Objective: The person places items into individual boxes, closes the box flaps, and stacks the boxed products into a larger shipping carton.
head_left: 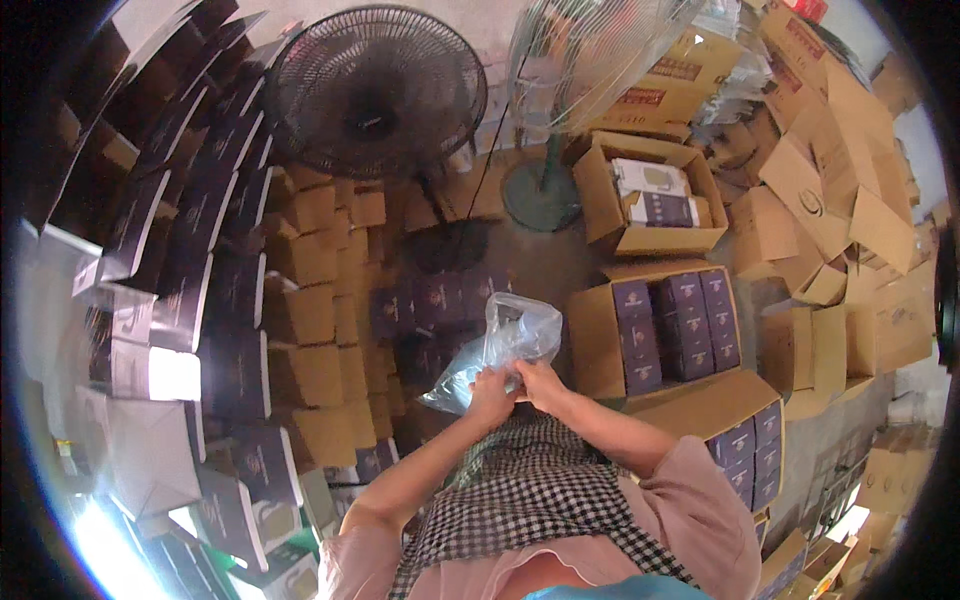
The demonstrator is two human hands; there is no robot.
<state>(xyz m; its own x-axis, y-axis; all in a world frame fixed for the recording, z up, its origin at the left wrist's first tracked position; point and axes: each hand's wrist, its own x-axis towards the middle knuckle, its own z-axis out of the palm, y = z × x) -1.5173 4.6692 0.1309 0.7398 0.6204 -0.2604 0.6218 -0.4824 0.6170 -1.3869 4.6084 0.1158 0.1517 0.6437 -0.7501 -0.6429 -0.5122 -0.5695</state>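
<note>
A clear plastic bag (525,330) is held up in front of my apron, bunched and creased, with something pale bluish showing through its lower left part. My left hand (490,395) is closed on the bag's near edge. Right beside it, my right hand (540,384) pinches the same edge, the fingertips of both hands almost touching. Beyond and to the left of the bag stand several small dark purple boxes (440,300). Just right of my right forearm is an open cardboard carton (596,335) holding rows of purple boxes (685,320).
Stacked dark boxes (205,210) and brown cartons (320,320) line the left. A black fan (375,90) and a green-based fan (545,190) stand ahead. Another open carton (660,240) holds white and purple packages. Flattened cardboard (810,190) piles up at far right.
</note>
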